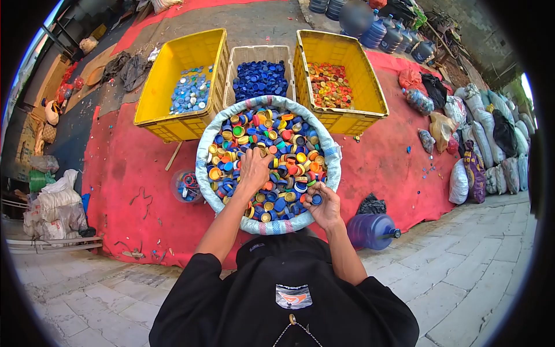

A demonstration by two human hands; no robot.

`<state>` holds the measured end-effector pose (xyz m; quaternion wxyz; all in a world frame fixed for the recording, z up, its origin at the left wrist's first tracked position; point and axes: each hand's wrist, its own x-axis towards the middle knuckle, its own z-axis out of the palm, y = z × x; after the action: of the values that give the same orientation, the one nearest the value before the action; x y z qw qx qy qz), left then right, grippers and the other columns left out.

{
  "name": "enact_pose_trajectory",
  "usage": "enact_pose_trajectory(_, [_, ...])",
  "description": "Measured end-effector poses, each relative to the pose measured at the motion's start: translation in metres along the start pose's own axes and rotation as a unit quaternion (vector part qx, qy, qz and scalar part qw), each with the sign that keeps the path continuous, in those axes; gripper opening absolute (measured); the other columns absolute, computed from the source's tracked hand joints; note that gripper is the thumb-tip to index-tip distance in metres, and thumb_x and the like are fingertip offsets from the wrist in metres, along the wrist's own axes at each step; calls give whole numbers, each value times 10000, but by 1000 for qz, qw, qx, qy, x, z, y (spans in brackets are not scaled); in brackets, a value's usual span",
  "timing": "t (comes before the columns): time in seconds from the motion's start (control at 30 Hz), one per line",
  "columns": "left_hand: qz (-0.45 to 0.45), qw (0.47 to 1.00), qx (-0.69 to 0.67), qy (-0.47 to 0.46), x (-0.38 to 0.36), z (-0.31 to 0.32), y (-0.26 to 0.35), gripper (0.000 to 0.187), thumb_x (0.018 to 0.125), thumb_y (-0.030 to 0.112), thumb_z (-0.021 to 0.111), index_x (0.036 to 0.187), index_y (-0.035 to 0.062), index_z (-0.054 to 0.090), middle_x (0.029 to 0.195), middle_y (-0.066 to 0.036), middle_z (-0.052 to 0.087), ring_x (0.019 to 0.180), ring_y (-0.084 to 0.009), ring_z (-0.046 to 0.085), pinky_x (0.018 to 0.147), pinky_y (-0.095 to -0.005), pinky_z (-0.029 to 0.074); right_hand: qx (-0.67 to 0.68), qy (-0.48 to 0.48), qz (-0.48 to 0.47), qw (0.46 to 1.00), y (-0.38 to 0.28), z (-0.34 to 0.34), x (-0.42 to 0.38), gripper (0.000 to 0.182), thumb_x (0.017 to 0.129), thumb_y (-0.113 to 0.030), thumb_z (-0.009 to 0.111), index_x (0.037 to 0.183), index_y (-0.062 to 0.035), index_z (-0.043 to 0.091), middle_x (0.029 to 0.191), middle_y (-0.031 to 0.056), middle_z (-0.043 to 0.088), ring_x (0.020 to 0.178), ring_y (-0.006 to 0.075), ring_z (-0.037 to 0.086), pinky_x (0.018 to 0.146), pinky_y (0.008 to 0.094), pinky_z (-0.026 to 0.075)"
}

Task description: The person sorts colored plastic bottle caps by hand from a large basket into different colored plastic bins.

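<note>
A round basket [203,153], its rim wrapped in pale woven cloth, stands in front of me, heaped with bottle caps [281,196] of many colours. My left hand [254,169] reaches down into the heap near its middle. Its fingers are bent together among the caps, and what they grip is hidden. At the basket's right front rim, my right hand [325,208] pinches a dark blue bottle cap [316,199] between thumb and fingers, palm partly turned up.
Behind the basket are a yellow crate [151,110] with light blue caps, a white crate [260,52] with dark blue caps, and a yellow crate [370,95] with red and orange caps. A large water jug [370,231] lies to the right; a clear tub [186,186] sits left.
</note>
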<state>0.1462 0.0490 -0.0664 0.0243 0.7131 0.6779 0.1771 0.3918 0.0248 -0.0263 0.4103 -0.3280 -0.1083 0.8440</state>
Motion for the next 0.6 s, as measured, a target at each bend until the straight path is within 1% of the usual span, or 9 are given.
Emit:
enact_pose_trajectory(0.13, [36,999,16,-15,6,2,-2,376,675,108,782,1039,152,699,960,-66,503,918,-256,476,771,-396,379,-48,9,-3,999,1,6,-3,170,889,-280,598,897,-120,542,806,19,555,709,157,539,643,318,437])
enact_pose_trajectory(0.23, [86,996,15,21,8,0,-3,296,735,7,613,981,138,713,917,-96,499,905,-272,475,747,-394,373,-67,3,2,998,3,7,0,168,900,-275,596,899,-117,541,813,11,565,712,141,547,644,316,444])
enact_pose_trajectory(0.3, [93,996,-1,9,7,-5,-5,257,734,64,680,989,93,680,928,-88,493,904,-263,473,743,-399,372,-86,1,0,996,6,8,3,167,898,-273,598,913,-115,545,818,12,566,704,146,544,636,312,447])
enact_pose_trajectory(0.37, [95,995,-13,8,7,-10,-5,290,726,99,722,1007,70,658,935,-86,491,902,-261,473,745,-404,371,-106,-1,-3,994,8,11,5,160,892,-257,613,922,-114,548,808,9,563,684,144,537,621,304,445])
enact_pose_trajectory(0.4, [74,997,-7,10,5,-9,-5,366,691,160,791,1005,63,631,987,-62,505,908,-249,479,775,-393,368,-116,-1,-3,993,9,13,5,154,888,-242,626,924,-114,549,795,5,560,669,139,531,610,299,442])
enact_pose_trajectory(0.43, [56,998,-23,22,3,-9,-6,371,693,161,792,1010,58,628,1008,-65,506,924,-257,479,790,-396,368,-126,0,-4,992,9,15,6,151,883,-227,640,925,-113,550,782,2,557,654,134,526,599,294,439])
enact_pose_trajectory(0.5, [18,997,-57,47,-1,-16,-6,383,698,165,793,1020,48,623,1049,-70,508,954,-273,479,819,-401,368,-270,22,-11,962,13,13,12,148,867,-167,656,950,-86,564,752,5,566,628,126,535,582,286,446])
enact_pose_trajectory(0.53, [22,994,-67,89,-5,-23,-7,380,752,187,781,1031,-13,618,998,-95,544,892,-245,519,764,-362,413,-340,33,-14,940,15,13,14,154,859,-137,664,963,-72,570,736,6,571,615,122,540,573,282,449])
enact_pose_trajectory(0.6, [-137,951,-277,28,-10,-40,-6,383,781,189,767,1057,-22,605,957,-84,571,840,-213,556,736,-332,446,-570,-8,-141,809,19,20,11,197,843,-106,669,1004,-44,574,721,38,578,625,146,564,571,293,461])
